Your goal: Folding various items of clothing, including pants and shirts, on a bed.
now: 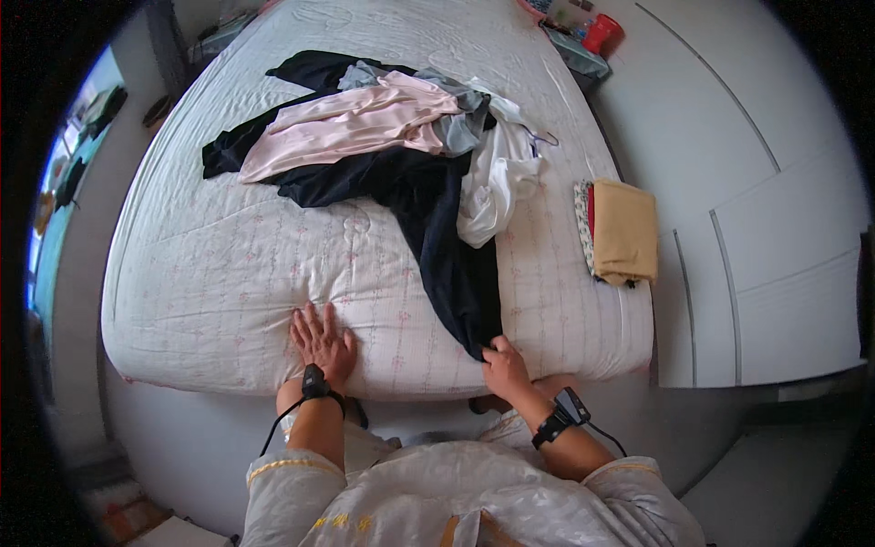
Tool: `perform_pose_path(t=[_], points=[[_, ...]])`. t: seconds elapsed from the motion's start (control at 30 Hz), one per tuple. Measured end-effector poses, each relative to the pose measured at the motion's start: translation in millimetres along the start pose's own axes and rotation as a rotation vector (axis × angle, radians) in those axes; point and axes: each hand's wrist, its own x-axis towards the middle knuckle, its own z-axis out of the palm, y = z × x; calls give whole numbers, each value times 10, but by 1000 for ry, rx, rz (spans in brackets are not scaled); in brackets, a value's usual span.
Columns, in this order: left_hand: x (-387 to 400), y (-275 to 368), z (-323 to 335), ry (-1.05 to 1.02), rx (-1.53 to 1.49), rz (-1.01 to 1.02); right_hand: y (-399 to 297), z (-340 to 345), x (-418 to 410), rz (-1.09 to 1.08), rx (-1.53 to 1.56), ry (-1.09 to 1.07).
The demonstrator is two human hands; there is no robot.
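Observation:
My left hand [323, 344] presses flat on the quilted mattress cover [273, 273], fingers apart, holding nothing. My right hand [504, 367] pinches the end of a long leg or sleeve of a black garment [448, 253] at the bed's near edge. That garment stretches back towards a heap in the middle of the bed. On the heap lie a pale pink satin garment [348, 126], a grey garment [461, 126] and a white garment [495, 188]. A thin clothes hanger [545, 140] pokes out at the white garment's right side. How the pieces overlap underneath is hidden.
Folded cloths, tan on top [625, 229], form a stack at the bed's right edge. White cabinets [772, 273] with long handles line the right side. A red container [603, 34] stands on a bedside table [577, 58] at the back right. A window [68, 164] is at left.

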Motion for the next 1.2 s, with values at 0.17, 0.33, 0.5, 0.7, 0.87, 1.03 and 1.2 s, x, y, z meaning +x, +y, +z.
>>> perform_pose_path(t=[0.17,0.33,0.5,0.7,0.87,1.03,1.2], points=[[-19,-11,37,-7,37,-19,-193,-29,-690,-40,84,-169],[-98,33,154,-10,-413,-158,-248,112,-957,-164,160,-261],[-620,924,-103,-405,-1490,-391,-346,167,-937,-239,134,-327],[-929,793,220,-853,-1780,-791,-408,51,-1032,57,686,-345],[-1164,599,74,-835,-1958,-934,-274,18,-903,385,1316,-398],[-1460,491,-2,-843,-1843,-1018,-352,159,-603,497,1406,-284],[-1485,341,42,-1163,-1488,-737,-459,290,-326,575,1299,-140]])
